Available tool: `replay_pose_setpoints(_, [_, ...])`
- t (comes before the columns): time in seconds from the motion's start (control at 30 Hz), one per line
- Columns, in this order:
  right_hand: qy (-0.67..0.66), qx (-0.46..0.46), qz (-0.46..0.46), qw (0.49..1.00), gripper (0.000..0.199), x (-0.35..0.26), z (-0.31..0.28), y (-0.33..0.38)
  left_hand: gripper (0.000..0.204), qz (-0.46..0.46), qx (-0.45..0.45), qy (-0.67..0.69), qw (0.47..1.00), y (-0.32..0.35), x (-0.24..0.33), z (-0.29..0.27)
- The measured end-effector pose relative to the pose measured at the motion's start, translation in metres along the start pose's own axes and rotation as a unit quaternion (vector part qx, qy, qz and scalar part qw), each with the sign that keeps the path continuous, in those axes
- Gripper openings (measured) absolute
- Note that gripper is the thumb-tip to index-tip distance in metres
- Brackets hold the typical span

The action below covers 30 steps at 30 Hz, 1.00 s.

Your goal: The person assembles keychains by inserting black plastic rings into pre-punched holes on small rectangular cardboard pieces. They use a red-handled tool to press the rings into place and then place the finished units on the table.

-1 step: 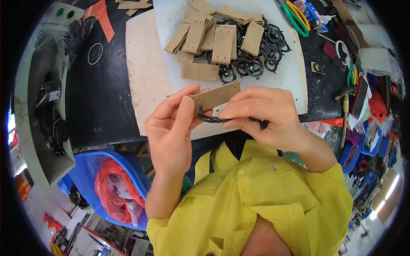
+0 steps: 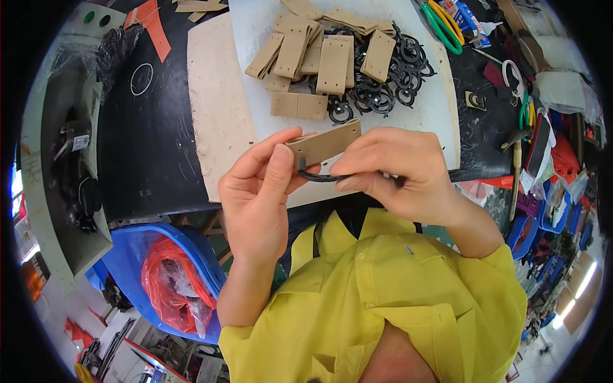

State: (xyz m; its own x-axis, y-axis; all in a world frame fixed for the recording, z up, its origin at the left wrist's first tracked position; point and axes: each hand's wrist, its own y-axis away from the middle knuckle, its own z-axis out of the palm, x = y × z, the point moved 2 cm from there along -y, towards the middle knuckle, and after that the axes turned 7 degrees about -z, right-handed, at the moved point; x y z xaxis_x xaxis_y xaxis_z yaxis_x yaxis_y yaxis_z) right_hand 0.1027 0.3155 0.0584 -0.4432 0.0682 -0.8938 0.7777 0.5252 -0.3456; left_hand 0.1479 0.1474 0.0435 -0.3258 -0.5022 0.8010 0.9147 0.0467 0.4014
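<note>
My left hand (image 2: pixel 257 188) pinches one end of a folded tan strap piece (image 2: pixel 327 142) between thumb and fingers. Small holes show near the strap's ends. Just below it, my right hand (image 2: pixel 402 167) grips a black curved buckle-like part (image 2: pixel 320 178). The upright tip of that part stands against the strap's lower left corner, beside my left thumb; I cannot tell whether it passes through a hole. My right fingers hide the rest of the black part. Beyond my hands lie several similar tan pieces (image 2: pixel 332 69) and a heap of black ring-shaped parts (image 2: pixel 373 99).
A white sheet (image 2: pixel 408 134) and a cream board (image 2: pixel 214 108) cover part of the black tabletop (image 2: pixel 153 153). Green-handled (image 2: pixel 440 29) tools lie at the far right, near a hammer (image 2: pixel 516 150). A blue bin (image 2: pixel 124 255) with red plastic stands at left.
Both hands have shifted very slightly, with the strap and the black part still between them. The pile has not moved.
</note>
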Motion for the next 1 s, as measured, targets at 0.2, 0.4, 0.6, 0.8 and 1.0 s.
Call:
replay_pose_setpoints(0.2, [-0.194,0.004,0.268,0.944,0.009,0.004,-0.01,0.008,0.023,0.072,-0.004,-0.09,0.993,0.011,-0.006,0.008])
replay_pose_setpoints(0.4, [-0.206,0.136,0.198,0.949,0.008,-0.003,-0.007,0.01,0.02,0.084,-0.062,-0.026,0.994,0.016,-0.026,0.004])
replay_pose_setpoints(0.6, [0.013,0.013,0.02,1.0,0.015,-0.012,-0.011,0.017,0.019,0.036,-0.041,-0.121,0.991,0.014,-0.013,0.014])
replay_pose_setpoints(0.8, [0.085,0.054,-0.005,0.995,0.019,-0.007,-0.009,0.026,0.023,0.01,-0.035,-0.131,0.991,0.013,-0.02,0.011])
replay_pose_setpoints(1.0, [0.117,0.052,0.045,0.991,0.019,-0.01,-0.011,0.027,0.018,0.008,-0.014,-0.157,0.987,0.019,-0.014,0.023])
